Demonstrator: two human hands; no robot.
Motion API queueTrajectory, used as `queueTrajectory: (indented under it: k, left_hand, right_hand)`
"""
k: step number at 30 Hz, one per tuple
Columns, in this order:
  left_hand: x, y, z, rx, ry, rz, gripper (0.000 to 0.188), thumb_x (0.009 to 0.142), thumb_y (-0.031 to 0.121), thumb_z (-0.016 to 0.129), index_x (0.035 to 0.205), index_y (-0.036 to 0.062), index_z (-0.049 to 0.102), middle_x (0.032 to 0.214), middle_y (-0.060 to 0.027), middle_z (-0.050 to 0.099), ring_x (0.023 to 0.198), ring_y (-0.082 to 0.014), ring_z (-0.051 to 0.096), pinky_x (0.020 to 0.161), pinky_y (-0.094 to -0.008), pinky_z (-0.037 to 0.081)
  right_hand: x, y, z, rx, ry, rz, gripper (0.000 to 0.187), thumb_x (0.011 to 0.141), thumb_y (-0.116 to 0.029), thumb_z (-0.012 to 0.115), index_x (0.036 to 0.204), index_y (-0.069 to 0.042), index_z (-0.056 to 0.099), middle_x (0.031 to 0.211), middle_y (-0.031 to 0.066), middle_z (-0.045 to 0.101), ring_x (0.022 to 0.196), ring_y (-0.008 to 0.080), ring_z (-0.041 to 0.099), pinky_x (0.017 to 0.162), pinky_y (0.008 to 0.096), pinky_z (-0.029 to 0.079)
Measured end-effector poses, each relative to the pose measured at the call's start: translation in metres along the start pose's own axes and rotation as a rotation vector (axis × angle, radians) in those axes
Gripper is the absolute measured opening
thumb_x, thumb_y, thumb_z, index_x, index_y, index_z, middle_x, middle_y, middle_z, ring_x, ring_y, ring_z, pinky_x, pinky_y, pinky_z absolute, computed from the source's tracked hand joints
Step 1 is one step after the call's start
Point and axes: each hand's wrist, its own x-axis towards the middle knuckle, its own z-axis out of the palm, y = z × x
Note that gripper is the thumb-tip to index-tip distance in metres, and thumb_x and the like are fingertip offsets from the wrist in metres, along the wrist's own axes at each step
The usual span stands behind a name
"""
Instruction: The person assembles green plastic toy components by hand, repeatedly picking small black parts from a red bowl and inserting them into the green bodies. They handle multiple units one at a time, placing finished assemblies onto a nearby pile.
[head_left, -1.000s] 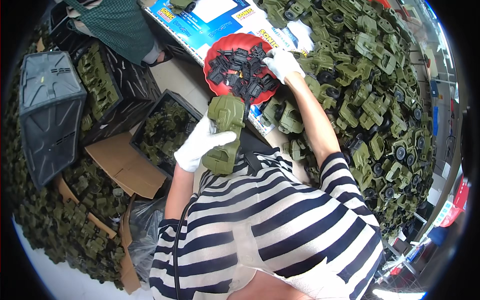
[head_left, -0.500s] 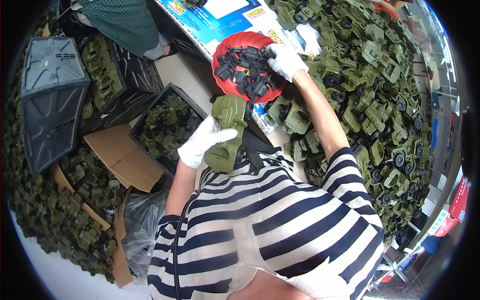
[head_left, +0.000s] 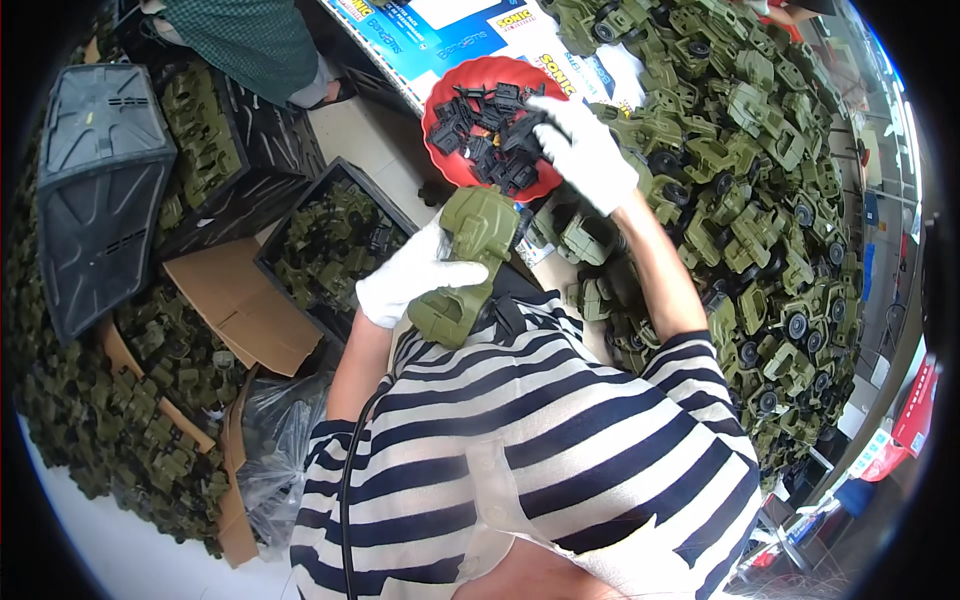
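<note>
My left hand [head_left: 408, 270] wears a white glove and is closed round an olive-green toy truck body [head_left: 482, 225], held tilted in front of my striped shirt. One black wheel shows at its far right side. Just beyond it, a red scalloped bowl [head_left: 436, 92] holds a heap of small black plastic parts [head_left: 500, 150]. Over the bowl's right side is my right hand [head_left: 590, 160], also white-gloved, its fingers bent and apart at the edge of the parts. No part shows clearly between the fingertips.
Green toy vehicles [head_left: 740, 190] are heaped along the right. A printed blue-and-white sheet [head_left: 440, 35] covers the table behind the bowl. To the left stand a black crate [head_left: 335, 180] of green pieces, a grey crate [head_left: 105, 190] and a cardboard flap [head_left: 245, 310]. A person's green garment [head_left: 250, 50] shows far left.
My right hand has shifted slightly right and down, its fingers loosening from the parts at the bowl's right side. The toy truck body has tilted and moved a little right in my left hand.
</note>
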Motion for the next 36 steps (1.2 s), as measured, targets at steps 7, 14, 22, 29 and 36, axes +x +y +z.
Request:
queueTrajectory:
  k: [7, 14, 22, 29, 36]
  left_hand:
    - [-0.003, 0.01, 0.005, 0.0, -0.106, -0.018, 0.091, 0.075, 0.004, 0.079, 0.151, 0.004, 0.029, 0.142, -0.0081, 0.047, 0.13, -0.0178, 0.046, 0.11, -0.0338, 0.036]
    - [-0.01, 0.006, 0.008, -0.148, -0.138, -0.093, 0.076, 0.081, 0.002, 0.074, 0.146, 0.0028, 0.036, 0.132, -0.0068, 0.054, 0.119, -0.0163, 0.053, 0.104, -0.032, 0.042]
    - [-0.018, 0.011, 0.015, -0.299, -0.044, -0.091, 0.065, 0.086, 0.001, 0.067, 0.145, 0.0025, 0.039, 0.128, -0.0065, 0.057, 0.113, -0.0147, 0.057, 0.098, -0.0301, 0.046]
    - [-0.017, 0.008, 0.016, -0.31, -0.038, -0.087, 0.067, 0.086, 0.001, 0.068, 0.145, 0.0029, 0.038, 0.129, -0.0069, 0.057, 0.115, -0.0151, 0.056, 0.098, -0.0307, 0.046]
    - [0.0, -0.029, 0.027, -0.086, 0.197, 0.244, 0.086, 0.085, 0.019, 0.076, 0.152, 0.0053, 0.024, 0.139, -0.0093, 0.048, 0.123, -0.0186, 0.051, 0.104, -0.0334, 0.043]
  right_hand:
    - [-0.051, -0.037, -0.015, 0.383, -0.344, -0.034, 0.042, 0.091, -0.019, 0.064, 0.132, -0.011, 0.061, 0.119, 0.0112, 0.059, 0.109, 0.0224, 0.057, 0.098, 0.0355, 0.044]
    - [-0.042, -0.008, 0.001, 0.796, -0.489, 0.079, 0.048, 0.088, -0.024, 0.069, 0.129, -0.001, 0.061, 0.131, 0.0115, 0.062, 0.118, 0.0184, 0.057, 0.101, 0.0319, 0.042]
    - [-0.047, 0.005, 0.03, 1.078, -0.345, 0.191, 0.04, 0.094, -0.014, 0.062, 0.13, 0.004, 0.059, 0.115, 0.0035, 0.067, 0.091, 0.0063, 0.056, 0.082, 0.0225, 0.046]
    - [-0.049, 0.007, 0.032, 1.041, -0.345, 0.105, 0.04, 0.094, -0.014, 0.061, 0.129, 0.004, 0.059, 0.119, 0.0076, 0.066, 0.098, 0.0116, 0.059, 0.091, 0.0269, 0.046]
    - [-0.045, -0.011, 0.041, 0.835, -0.291, 0.093, 0.035, 0.101, -0.029, 0.053, 0.122, -0.002, 0.059, 0.117, 0.0053, 0.064, 0.108, 0.0126, 0.056, 0.098, 0.0306, 0.043]
